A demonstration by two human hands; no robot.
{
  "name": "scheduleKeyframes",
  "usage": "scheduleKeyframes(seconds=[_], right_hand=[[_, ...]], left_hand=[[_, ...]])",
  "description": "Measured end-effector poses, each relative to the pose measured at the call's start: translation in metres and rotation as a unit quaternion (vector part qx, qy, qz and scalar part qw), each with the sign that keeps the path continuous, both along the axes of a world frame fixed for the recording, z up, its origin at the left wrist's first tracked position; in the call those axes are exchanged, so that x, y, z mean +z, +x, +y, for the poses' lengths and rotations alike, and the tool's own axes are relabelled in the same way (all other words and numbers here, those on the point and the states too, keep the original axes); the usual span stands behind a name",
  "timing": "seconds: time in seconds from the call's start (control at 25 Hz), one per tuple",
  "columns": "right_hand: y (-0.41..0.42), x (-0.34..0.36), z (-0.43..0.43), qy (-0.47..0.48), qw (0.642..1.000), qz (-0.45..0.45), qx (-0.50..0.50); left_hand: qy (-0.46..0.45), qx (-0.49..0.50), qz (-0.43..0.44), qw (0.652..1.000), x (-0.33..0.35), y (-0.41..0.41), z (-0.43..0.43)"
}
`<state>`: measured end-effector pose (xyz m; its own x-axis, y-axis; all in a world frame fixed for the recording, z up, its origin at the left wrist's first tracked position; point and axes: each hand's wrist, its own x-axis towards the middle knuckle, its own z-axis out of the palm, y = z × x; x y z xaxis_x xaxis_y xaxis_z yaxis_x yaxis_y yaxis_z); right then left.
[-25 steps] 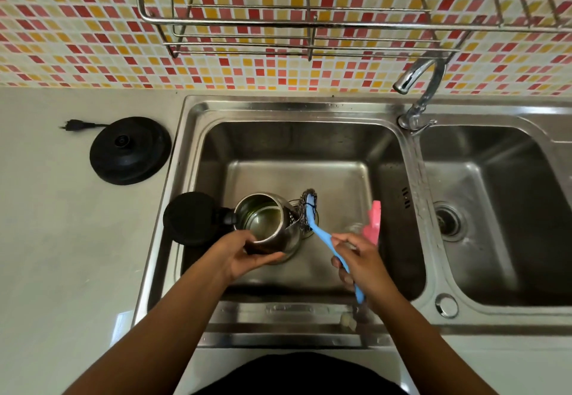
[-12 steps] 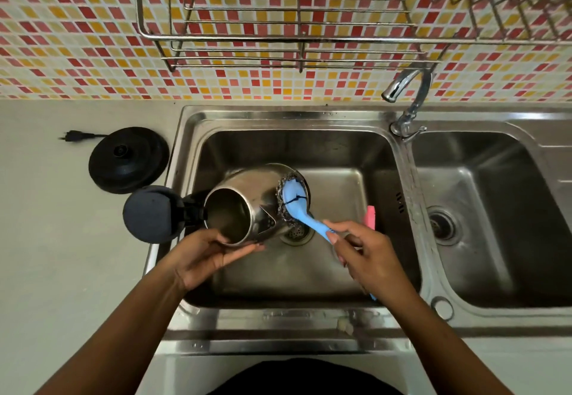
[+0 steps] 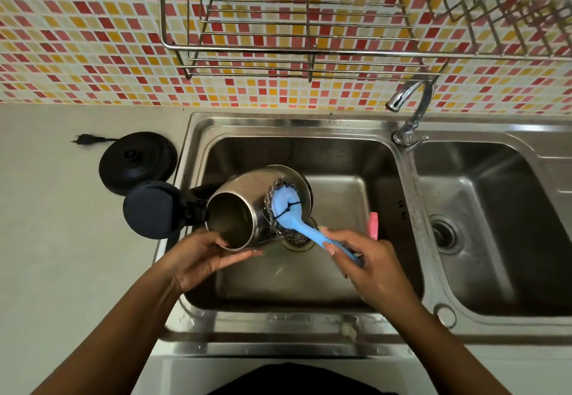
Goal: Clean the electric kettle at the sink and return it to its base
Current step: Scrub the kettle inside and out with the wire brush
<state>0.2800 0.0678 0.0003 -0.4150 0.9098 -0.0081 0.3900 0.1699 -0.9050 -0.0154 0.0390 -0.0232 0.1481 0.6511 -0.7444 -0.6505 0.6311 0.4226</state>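
A steel electric kettle [image 3: 244, 196] lies tilted on its side over the left sink basin [image 3: 340, 159], mouth toward me, its black lid [image 3: 151, 208] hinged open to the left. My left hand [image 3: 201, 258] holds the kettle at its rim, thumb on the edge and fingers underneath. My right hand [image 3: 365, 261] grips the blue handle of a scrubber [image 3: 291, 208]. The scrubber's steel-wool head presses against the kettle's outer wall near the bottom. The black kettle base [image 3: 139, 159] sits on the counter left of the sink, its plug [image 3: 82, 139] lying loose.
A pink object [image 3: 373, 224] stands in the left basin beside my right hand. The tap [image 3: 408, 106] stands between the basins, with the right basin [image 3: 495, 224] and its drain beyond. A wire dish rack [image 3: 309, 38] hangs on the tiled wall above.
The kettle went from upright to lying on its side with its bottom raised. The scrubber moved from beside the kettle onto its outer wall near the base.
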Motion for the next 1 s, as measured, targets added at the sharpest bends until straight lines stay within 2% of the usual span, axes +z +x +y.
scheduleKeyframes(seconds=[0.24,0.48,0.68,0.88,1.0], right_hand=[[0.01,-0.027,0.036,-0.064,0.991,-0.025,-0.111],[-0.006,-0.006,0.039,-0.097,0.992,0.06,-0.054],[0.009,-0.018,0.062,-0.115,0.987,-0.008,-0.109],[0.004,-0.001,0.064,-0.15,0.987,0.037,-0.042],[0.015,0.0,0.072,-0.149,0.988,0.008,-0.043]], left_hand=[[0.013,-0.015,0.002,1.0,0.009,-0.005,-0.012],[-0.003,-0.017,0.078,0.997,0.008,-0.008,-0.006],[-0.016,-0.041,0.117,0.992,0.003,-0.004,-0.006],[-0.011,-0.054,0.137,0.989,0.008,-0.003,-0.009],[-0.007,-0.065,0.163,0.984,0.01,-0.007,-0.013]])
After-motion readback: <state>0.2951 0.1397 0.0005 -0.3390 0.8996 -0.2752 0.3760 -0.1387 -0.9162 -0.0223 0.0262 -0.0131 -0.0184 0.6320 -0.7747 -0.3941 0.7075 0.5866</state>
